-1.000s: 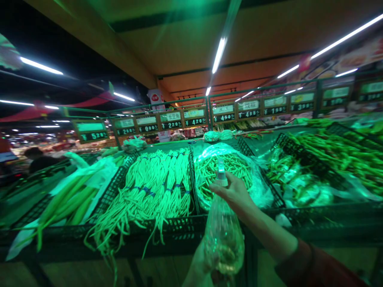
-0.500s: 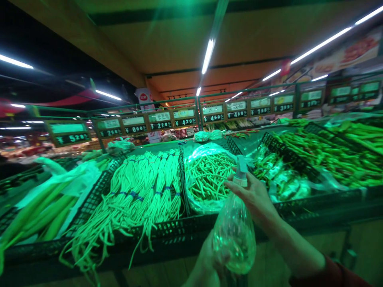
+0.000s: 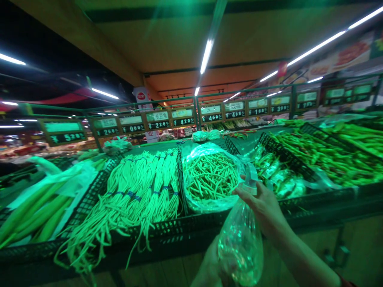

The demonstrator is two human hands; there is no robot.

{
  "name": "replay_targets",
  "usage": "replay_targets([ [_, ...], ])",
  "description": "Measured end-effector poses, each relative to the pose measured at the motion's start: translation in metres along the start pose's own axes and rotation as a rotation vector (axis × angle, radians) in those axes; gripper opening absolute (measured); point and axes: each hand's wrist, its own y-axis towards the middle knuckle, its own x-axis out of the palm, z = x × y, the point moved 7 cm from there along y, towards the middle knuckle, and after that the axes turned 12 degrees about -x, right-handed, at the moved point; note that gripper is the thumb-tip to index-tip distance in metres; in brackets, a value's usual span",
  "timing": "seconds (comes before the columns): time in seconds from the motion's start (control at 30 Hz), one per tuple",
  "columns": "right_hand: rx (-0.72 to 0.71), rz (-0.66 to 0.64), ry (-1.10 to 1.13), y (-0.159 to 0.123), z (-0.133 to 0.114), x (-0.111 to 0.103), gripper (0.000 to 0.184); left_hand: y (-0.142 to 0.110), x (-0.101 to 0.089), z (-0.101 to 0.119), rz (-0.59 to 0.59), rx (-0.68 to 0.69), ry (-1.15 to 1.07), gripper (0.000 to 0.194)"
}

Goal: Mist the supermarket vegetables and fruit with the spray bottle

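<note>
Rightward slides the clear bottle (image 3: 241, 243), unmasking the bagged beans (image 3: 211, 175), right hand's (image 3: 265, 205) fingers gripping its neck, left hand's (image 3: 211, 263) holding its body.

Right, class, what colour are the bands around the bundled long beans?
The bands look blue, clearest in the head view.

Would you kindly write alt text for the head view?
A person's right hand grips the neck of a clear spray bottle, the left hand at its lower body, before bundled long beans and bagged green beans, with price signs behind.
</note>
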Motion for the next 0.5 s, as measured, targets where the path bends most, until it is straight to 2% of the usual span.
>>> replay_targets([
  [0.17,-0.010,0.003,-0.003,-0.007,0.009,0.003,0.055,-0.016,0.008,0.010,-0.031,0.025,-0.017,0.091],
  [0.33,-0.004,-0.006,0.052,-0.013,0.013,0.013,0.051,-0.021,0.003,0.009,-0.003,0.029,-0.001,0.082],
  [0.5,0.014,-0.069,-0.048,-0.019,0.015,0.023,0.052,-0.032,0.002,0.007,0.000,0.032,-0.023,0.075],
])
